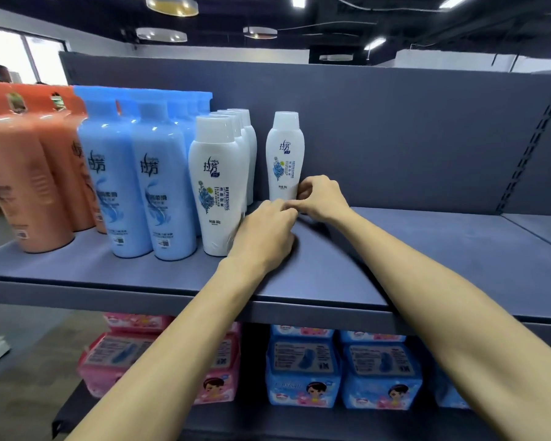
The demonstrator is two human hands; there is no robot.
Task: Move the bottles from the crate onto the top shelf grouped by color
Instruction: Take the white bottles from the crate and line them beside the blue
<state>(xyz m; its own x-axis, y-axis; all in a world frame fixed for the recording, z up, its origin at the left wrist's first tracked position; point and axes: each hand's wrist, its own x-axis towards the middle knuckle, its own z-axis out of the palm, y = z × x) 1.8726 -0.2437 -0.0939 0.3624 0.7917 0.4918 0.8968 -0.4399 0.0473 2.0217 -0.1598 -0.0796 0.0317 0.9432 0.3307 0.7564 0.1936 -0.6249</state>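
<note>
The top shelf (427, 249) is a grey-blue steel deck with a matching back panel (395, 122), under a dark ceiling with strip lights (374, 43). On the shelf below lie pink packs (121, 361) and blue packs (303, 370).

Along the top shelf the bottles stand upright in colour groups: orange bottles (29, 186) at the far left, blue bottles (134, 186) beside them, then a row of white bottles (217, 186) running front to back. A lone white bottle (285, 154), with a blue flower label, stands near the back, just right of that row.

The right hand (320, 198) has curled fingers against that bottle's base; whether it grips is unclear. The left hand (264, 233) is curled with nothing seen in it, beside the front white bottle.
</note>
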